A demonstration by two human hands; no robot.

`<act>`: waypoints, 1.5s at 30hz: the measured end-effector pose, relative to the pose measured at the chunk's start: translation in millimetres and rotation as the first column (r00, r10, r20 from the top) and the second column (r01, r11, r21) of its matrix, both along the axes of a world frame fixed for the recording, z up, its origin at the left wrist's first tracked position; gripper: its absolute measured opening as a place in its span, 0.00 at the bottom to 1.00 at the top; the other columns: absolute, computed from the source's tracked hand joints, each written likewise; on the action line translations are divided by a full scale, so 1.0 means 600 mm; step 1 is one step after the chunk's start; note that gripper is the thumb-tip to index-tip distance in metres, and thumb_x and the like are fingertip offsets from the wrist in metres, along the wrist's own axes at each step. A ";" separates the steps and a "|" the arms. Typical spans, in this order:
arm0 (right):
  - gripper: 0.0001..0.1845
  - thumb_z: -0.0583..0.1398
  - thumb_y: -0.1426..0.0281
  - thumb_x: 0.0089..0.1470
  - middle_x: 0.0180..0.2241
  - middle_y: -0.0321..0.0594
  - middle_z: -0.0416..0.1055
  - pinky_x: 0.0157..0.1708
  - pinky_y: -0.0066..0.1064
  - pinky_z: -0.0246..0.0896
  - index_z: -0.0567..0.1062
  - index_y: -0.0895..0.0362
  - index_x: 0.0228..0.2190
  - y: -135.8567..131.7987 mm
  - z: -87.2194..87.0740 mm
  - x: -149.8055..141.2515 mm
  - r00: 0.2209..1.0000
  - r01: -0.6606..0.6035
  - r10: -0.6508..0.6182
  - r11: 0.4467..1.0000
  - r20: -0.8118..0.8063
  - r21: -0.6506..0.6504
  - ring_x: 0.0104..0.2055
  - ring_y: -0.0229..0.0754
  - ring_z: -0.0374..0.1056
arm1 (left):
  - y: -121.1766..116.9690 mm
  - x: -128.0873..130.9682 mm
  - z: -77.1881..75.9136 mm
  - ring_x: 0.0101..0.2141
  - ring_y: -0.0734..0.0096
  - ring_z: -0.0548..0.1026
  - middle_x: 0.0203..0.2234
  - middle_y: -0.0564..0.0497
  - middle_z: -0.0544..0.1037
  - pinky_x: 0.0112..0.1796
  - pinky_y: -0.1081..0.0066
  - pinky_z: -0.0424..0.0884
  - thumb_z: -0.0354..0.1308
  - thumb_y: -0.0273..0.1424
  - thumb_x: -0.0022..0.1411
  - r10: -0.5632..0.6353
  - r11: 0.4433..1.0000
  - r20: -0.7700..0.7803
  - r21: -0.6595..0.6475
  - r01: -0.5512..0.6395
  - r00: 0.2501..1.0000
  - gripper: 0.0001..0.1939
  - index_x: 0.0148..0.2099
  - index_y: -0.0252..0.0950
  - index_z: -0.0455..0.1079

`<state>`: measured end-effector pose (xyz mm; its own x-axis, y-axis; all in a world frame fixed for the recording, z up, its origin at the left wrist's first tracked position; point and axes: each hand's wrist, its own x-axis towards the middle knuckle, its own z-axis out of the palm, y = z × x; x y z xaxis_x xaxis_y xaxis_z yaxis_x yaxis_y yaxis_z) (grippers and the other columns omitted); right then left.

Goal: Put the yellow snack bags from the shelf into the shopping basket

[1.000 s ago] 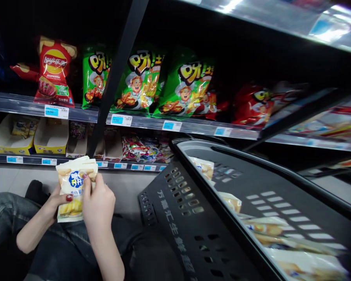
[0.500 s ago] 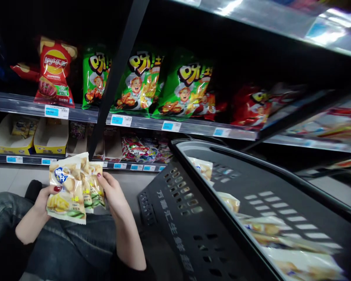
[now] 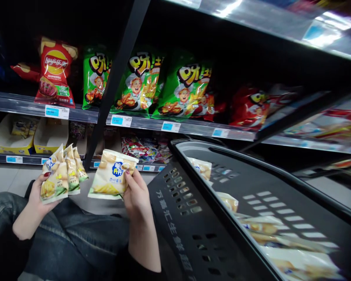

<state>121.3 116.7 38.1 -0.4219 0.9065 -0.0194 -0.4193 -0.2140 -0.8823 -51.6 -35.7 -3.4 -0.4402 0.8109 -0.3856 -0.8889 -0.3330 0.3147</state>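
Three small cream-coloured snack packets [image 3: 57,177] are fanned out in my left hand [image 3: 36,199], the thumb pressed on the front one. My right hand [image 3: 137,191] pinches a single snack packet [image 3: 112,173] by its right edge, front side facing me. A gap separates that packet from the three on the left. Beside my right arm stands a dark grey shopping basket [image 3: 178,230], its side printed with white characters. More cream packets [image 3: 301,263] lie inside it, partly hidden by the rim.
On the shelf ahead stand a red chip bag [image 3: 55,74] and several green snack bags [image 3: 184,88]. Below are yellow-and-white cardboard trays [image 3: 51,136] and small colourful packets [image 3: 131,146]. A black upright post [image 3: 114,74] crosses the shelves.
My right hand has moved right, drawing one packet away from the bunch. The remaining packets in my left hand are now tilted and fanned apart. Shelf and basket look the same.
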 end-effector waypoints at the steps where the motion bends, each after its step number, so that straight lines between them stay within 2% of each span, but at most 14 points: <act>1: 0.17 0.64 0.67 0.37 0.34 0.37 0.74 0.33 0.32 0.67 0.69 0.55 0.34 -0.002 0.006 0.004 1.000 -0.019 0.018 1.000 -0.022 -0.012 0.34 0.42 0.71 | -0.001 -0.002 0.005 0.32 0.54 0.79 0.29 0.46 0.81 0.32 0.54 0.74 0.49 0.23 0.48 0.021 1.000 0.002 -0.021 -0.021 1.000 0.27 0.53 0.37 0.66; 3: 0.14 0.63 0.67 0.40 0.30 0.34 0.72 0.24 0.27 0.66 0.68 0.55 0.32 -0.009 0.014 0.010 0.988 -0.140 0.136 0.989 -0.076 -0.047 0.26 0.36 0.69 | -0.003 -0.006 0.015 0.30 0.55 0.79 0.27 0.47 0.81 0.29 0.56 0.75 0.49 0.23 0.48 0.053 0.997 -0.002 -0.052 -0.053 0.999 0.26 0.51 0.38 0.67; 5: 0.11 0.61 0.63 0.44 0.26 0.31 0.70 0.12 0.23 0.59 0.66 0.54 0.30 -0.013 0.017 0.013 0.906 -0.396 0.381 0.917 -0.183 -0.052 0.16 0.32 0.63 | -0.004 -0.007 0.022 0.28 0.56 0.79 0.27 0.47 0.81 0.27 0.57 0.75 0.48 0.23 0.48 0.074 0.994 -0.013 -0.077 -0.075 0.997 0.25 0.50 0.38 0.68; 8: 0.14 0.54 0.55 0.49 0.20 0.27 0.66 0.02 0.21 0.47 0.63 0.52 0.28 -0.012 0.009 0.011 0.668 -0.695 0.671 0.717 -0.321 0.054 0.06 0.30 0.53 | -0.003 -0.006 0.028 0.28 0.58 0.79 0.27 0.46 0.81 0.27 0.59 0.75 0.47 0.24 0.49 0.102 0.988 -0.038 -0.108 -0.106 0.994 0.24 0.49 0.37 0.68; 12: 0.13 0.49 0.55 0.54 0.16 0.23 0.64 0.01 0.19 0.46 0.60 0.51 0.30 -0.010 -0.010 -0.003 0.266 -0.841 0.815 0.457 -0.514 0.290 0.01 0.29 0.48 | -0.004 -0.002 0.029 0.28 0.58 0.79 0.28 0.46 0.81 0.27 0.59 0.75 0.48 0.24 0.49 0.101 0.986 -0.057 -0.128 -0.108 0.993 0.23 0.49 0.37 0.69; 14: 0.10 0.50 0.58 0.55 0.17 0.23 0.65 0.01 0.17 0.47 0.60 0.52 0.31 -0.015 -0.016 -0.009 0.158 -0.829 0.771 0.443 -0.617 0.342 0.01 0.27 0.48 | -0.004 -0.001 0.029 0.29 0.57 0.79 0.28 0.46 0.81 0.27 0.58 0.75 0.48 0.24 0.49 0.086 0.987 -0.051 -0.132 -0.092 0.995 0.23 0.49 0.38 0.68; 18: 0.10 0.48 0.62 0.58 0.18 0.24 0.64 0.01 0.10 0.42 0.62 0.55 0.32 -0.034 -0.011 -0.008 0.261 -0.792 0.593 0.582 -0.762 0.182 0.03 0.22 0.46 | -0.003 -0.001 0.029 0.28 0.57 0.79 0.28 0.46 0.81 0.27 0.58 0.75 0.48 0.24 0.49 0.085 0.986 -0.056 -0.136 -0.092 0.995 0.24 0.50 0.38 0.68; 20: 0.12 0.46 0.62 0.59 0.18 0.26 0.63 0.02 0.07 0.41 0.62 0.57 0.35 -0.038 -0.005 -0.004 0.339 -0.790 0.481 0.613 -0.809 0.033 0.06 0.22 0.52 | -0.003 0.000 0.030 0.28 0.57 0.79 0.28 0.46 0.81 0.27 0.58 0.75 0.48 0.24 0.49 0.089 0.986 -0.065 -0.138 -0.097 0.994 0.24 0.50 0.38 0.67; 26: 0.17 0.37 0.70 0.63 0.20 0.26 0.57 0.09 0.04 0.49 0.61 0.63 0.39 -0.021 -0.004 -0.003 0.472 -0.786 0.200 0.536 -0.858 -0.308 0.13 0.21 0.60 | -0.002 0.002 0.025 0.29 0.55 0.78 0.30 0.45 0.81 0.26 0.55 0.75 0.49 0.25 0.50 0.055 0.986 -0.101 -0.152 -0.071 0.993 0.25 0.52 0.39 0.66; 29: 0.17 0.37 0.71 0.63 0.19 0.26 0.56 0.09 0.05 0.48 0.62 0.63 0.38 -0.016 -0.002 -0.001 0.528 -0.749 0.195 0.565 -0.826 -0.345 0.12 0.21 0.58 | -0.002 0.001 0.022 0.30 0.55 0.78 0.31 0.46 0.81 0.30 0.51 0.74 0.50 0.26 0.50 0.056 0.985 -0.103 -0.156 -0.071 0.993 0.25 0.53 0.40 0.65; 36: 0.16 0.41 0.69 0.61 0.19 0.25 0.55 0.07 0.05 0.41 0.66 0.61 0.34 -0.036 0.013 0.005 0.706 -0.573 0.255 0.754 -0.661 -0.321 0.10 0.20 0.48 | -0.002 -0.002 0.019 0.32 0.53 0.78 0.31 0.47 0.81 0.36 0.44 0.71 0.50 0.25 0.50 0.051 0.993 -0.082 -0.100 -0.059 0.995 0.27 0.55 0.40 0.63; 39: 0.15 0.46 0.61 0.58 0.15 0.22 0.53 0.03 0.12 0.31 0.66 0.57 0.32 -0.034 -0.001 0.001 0.657 -0.622 0.429 0.773 -0.620 -0.124 0.05 0.22 0.35 | -0.002 -0.002 0.018 0.32 0.52 0.78 0.32 0.46 0.81 0.37 0.44 0.70 0.50 0.24 0.51 0.054 0.994 -0.067 -0.090 -0.059 0.996 0.27 0.55 0.40 0.62; 43: 0.13 0.51 0.56 0.53 0.11 0.20 0.56 0.01 0.17 0.35 0.63 0.53 0.29 -0.022 -0.022 -0.004 0.417 -0.784 0.730 0.590 -0.542 0.192 0.01 0.26 0.39 | -0.003 -0.001 0.021 0.31 0.53 0.78 0.30 0.47 0.81 0.37 0.45 0.71 0.49 0.24 0.52 0.047 0.996 -0.057 -0.077 -0.051 0.997 0.26 0.54 0.42 0.63; 45: 0.14 0.52 0.54 0.51 0.10 0.19 0.57 0.02 0.19 0.39 0.62 0.52 0.29 -0.019 -0.026 -0.005 0.378 -0.819 0.787 0.530 -0.487 0.221 0.00 0.28 0.41 | -0.003 0.000 0.023 0.31 0.53 0.79 0.29 0.47 0.81 0.36 0.46 0.72 0.49 0.24 0.51 0.051 0.996 -0.060 -0.073 -0.056 0.997 0.26 0.53 0.43 0.63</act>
<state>118.5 105.4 22.6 -0.9099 0.1421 0.3897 -0.3647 -0.7215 -0.5886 -51.7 -37.3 10.4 -0.5056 0.7556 -0.4164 -0.8499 -0.3532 0.3910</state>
